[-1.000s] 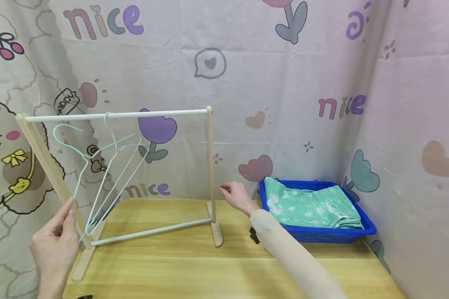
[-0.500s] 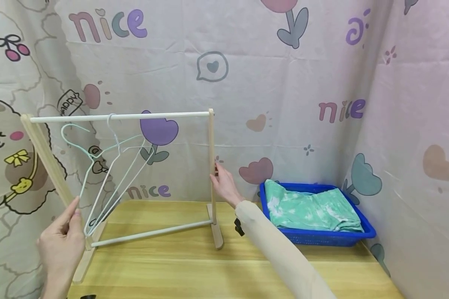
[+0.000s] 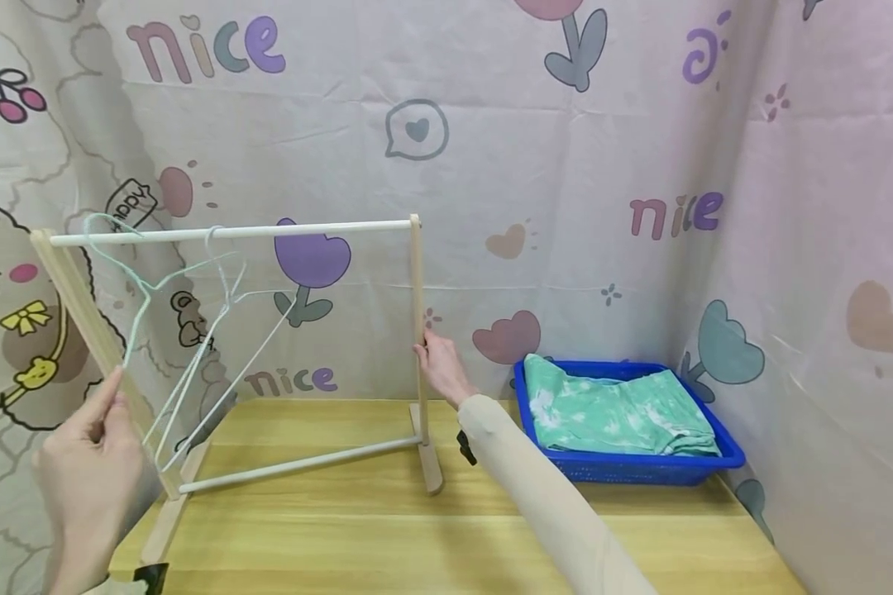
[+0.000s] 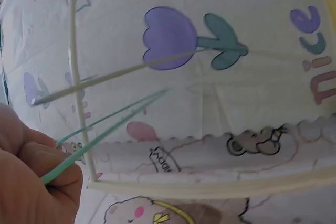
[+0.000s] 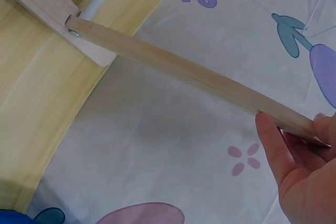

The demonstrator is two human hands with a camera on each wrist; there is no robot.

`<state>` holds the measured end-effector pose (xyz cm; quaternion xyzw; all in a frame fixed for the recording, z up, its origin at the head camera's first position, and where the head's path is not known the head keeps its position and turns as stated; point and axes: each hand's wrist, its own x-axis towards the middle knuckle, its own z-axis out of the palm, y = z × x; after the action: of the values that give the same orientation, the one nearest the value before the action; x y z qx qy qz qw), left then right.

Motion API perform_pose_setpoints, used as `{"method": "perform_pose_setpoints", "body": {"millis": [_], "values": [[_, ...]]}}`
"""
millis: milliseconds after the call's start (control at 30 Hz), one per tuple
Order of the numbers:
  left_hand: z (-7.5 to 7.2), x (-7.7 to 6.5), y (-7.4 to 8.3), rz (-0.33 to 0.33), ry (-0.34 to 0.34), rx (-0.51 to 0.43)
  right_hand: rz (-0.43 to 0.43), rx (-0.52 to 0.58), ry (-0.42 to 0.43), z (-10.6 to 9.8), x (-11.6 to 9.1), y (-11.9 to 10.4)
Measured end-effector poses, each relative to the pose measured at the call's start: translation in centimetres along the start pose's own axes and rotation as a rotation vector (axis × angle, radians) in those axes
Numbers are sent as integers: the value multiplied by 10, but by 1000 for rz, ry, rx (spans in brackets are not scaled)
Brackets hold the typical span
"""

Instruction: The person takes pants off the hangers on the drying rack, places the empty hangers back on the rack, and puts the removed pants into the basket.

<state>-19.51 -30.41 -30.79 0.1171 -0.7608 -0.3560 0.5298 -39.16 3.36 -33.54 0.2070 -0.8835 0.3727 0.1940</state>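
Note:
In the head view, my left hand [image 3: 89, 471] pinches a mint-green clothes hanger [image 3: 150, 289] by one side, left of a wooden drying rack. The hanger's hook [image 3: 89, 235] overlaps the left end of the rack's white top rail [image 3: 305, 230]; whether it rests on it I cannot tell. A white hanger [image 3: 266, 336] hangs from that rail. My right hand [image 3: 446, 366] grips the rack's right post [image 3: 418, 289]. The left wrist view shows fingers [image 4: 65, 177] on the green hanger. The right wrist view has thumb and fingers [image 5: 273, 140] around the wooden post [image 5: 184, 72].
A blue plastic basket [image 3: 632, 471] with folded green tie-dye cloth [image 3: 618, 413] stands on the wooden table [image 3: 357, 545] at the right. The rack's lower rail [image 3: 305, 465] crosses above the tabletop. Patterned curtains [image 3: 461, 49] enclose the back and sides.
My left hand has raised the green hanger and shifted it left, bringing its hook up to rail height. My right hand has moved left from beside the post and taken hold of it.

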Motion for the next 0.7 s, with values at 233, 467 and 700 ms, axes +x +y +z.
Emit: {"method": "perform_pose_setpoints", "body": {"millis": [233,467,700], "values": [[-5,20,5,-100,-86,145,-8,-44,32,0,3,1],[-2,20,0,-139,-177,207,1,-47,19,1,1,1],[0,13,-4,-91,-159,218,-21,-63,35,5,0,3]]}}
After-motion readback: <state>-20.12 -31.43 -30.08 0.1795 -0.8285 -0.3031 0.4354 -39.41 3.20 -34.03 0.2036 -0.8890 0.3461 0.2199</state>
